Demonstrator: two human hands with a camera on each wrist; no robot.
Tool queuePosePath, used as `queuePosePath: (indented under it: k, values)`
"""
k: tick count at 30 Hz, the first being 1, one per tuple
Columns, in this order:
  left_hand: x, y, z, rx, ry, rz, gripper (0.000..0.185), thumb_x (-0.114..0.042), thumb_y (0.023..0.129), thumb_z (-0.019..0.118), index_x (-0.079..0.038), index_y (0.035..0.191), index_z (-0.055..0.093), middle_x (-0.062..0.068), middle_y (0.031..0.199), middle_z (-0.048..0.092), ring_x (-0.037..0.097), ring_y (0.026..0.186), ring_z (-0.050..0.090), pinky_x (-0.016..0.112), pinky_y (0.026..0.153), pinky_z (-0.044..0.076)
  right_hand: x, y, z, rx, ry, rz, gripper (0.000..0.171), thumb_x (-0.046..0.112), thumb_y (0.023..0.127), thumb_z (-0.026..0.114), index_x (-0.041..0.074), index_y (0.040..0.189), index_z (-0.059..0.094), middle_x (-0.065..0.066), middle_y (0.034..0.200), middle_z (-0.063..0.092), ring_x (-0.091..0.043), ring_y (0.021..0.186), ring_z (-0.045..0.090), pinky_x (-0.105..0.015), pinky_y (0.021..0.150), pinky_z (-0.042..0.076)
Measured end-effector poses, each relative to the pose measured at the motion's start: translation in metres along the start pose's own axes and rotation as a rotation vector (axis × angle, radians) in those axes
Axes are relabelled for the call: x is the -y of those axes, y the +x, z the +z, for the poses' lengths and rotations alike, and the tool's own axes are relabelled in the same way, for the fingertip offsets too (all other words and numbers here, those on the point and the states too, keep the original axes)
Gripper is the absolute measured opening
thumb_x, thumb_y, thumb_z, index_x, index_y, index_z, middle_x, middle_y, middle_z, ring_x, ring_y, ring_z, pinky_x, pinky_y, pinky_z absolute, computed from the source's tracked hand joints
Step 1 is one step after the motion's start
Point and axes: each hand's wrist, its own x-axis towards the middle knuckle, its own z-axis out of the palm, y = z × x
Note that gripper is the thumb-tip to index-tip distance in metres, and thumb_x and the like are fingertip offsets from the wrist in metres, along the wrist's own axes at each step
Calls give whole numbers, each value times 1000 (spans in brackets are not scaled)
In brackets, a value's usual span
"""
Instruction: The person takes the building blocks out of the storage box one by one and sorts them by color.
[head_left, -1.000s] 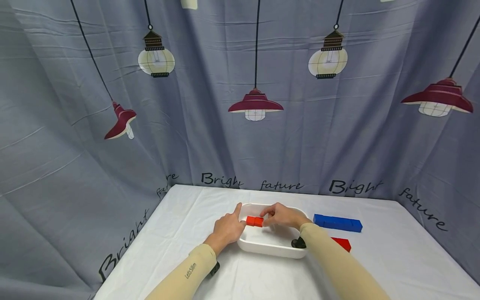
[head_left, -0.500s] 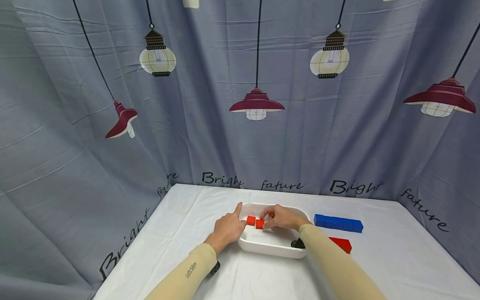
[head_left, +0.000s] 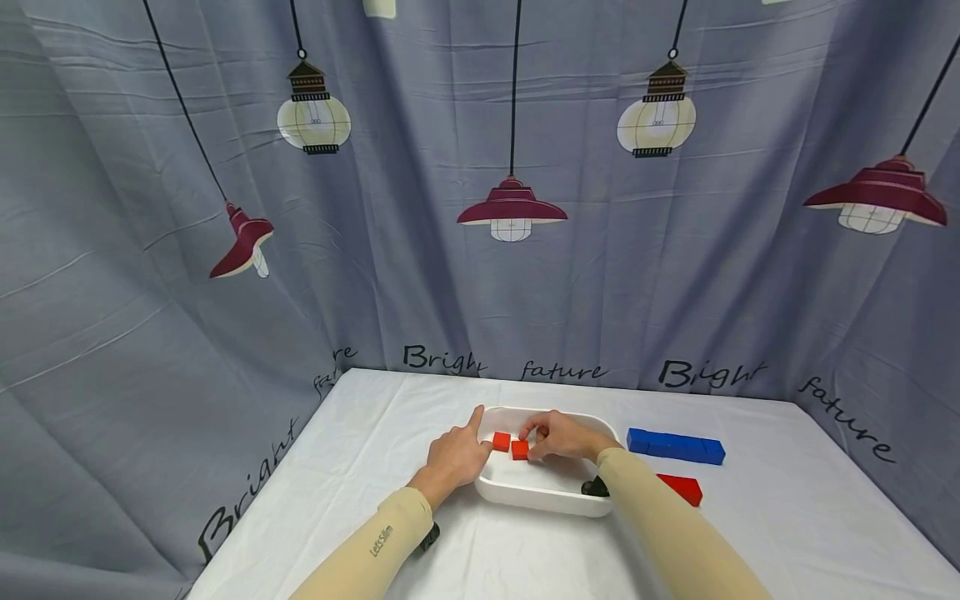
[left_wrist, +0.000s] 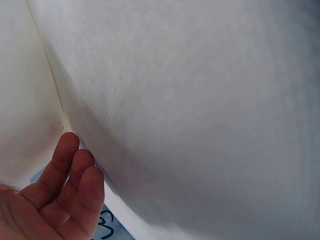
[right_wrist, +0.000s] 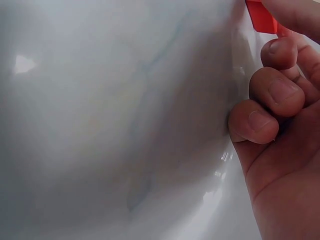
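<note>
In the head view, a white tray (head_left: pixel 540 497) stands on the table. My left hand (head_left: pixel 456 456) grips its left rim, thumb over the edge and index finger stretched along it. Several fingers (left_wrist: pixel 91 186) lie against the tray's outer wall in the left wrist view. My right hand (head_left: pixel 562 435) reaches inside and pinches a small red cube (head_left: pixel 520 450) between thumb and index finger. Another red cube (head_left: pixel 501 442) sits just left of it, with a narrow gap between them. In the right wrist view the held red cube (right_wrist: pixel 261 17) shows only partly; the other fingers are curled.
Right of the tray lies a row of blue blocks (head_left: pixel 675 446). Nearer, a red block piece (head_left: pixel 682 489) is partly hidden by the right sleeve. Dark objects show at both wrists. A grey curtain (head_left: pixel 480 300) hangs behind the white-covered table (head_left: pixel 405 400).
The two red cubes stood side by side touching; the right one has shifted slightly towards me and away from the other, with my right hand on it. My left hand has stayed put.
</note>
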Motion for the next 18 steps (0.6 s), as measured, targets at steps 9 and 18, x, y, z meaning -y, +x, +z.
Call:
queuePosePath:
  k: [9,18]
  values:
    - [0,1,0,-1,-1,-10,69,-36,96,55,-21,159,30,18,112,71,25,77,61,48,80,52,2,1,1,-5,-28,24,20,9,81,79,10,99,72,0,69,54,-15,65,51,-26,62,39]
    - [1,1,3,-4,6,0,69,-36,96,55,-21,159,30,17,112,71,24,74,59,46,76,51,6,0,3,-21,-73,83,14,12,81,78,13,94,74,0,73,61,-16,70,56,-27,66,43]
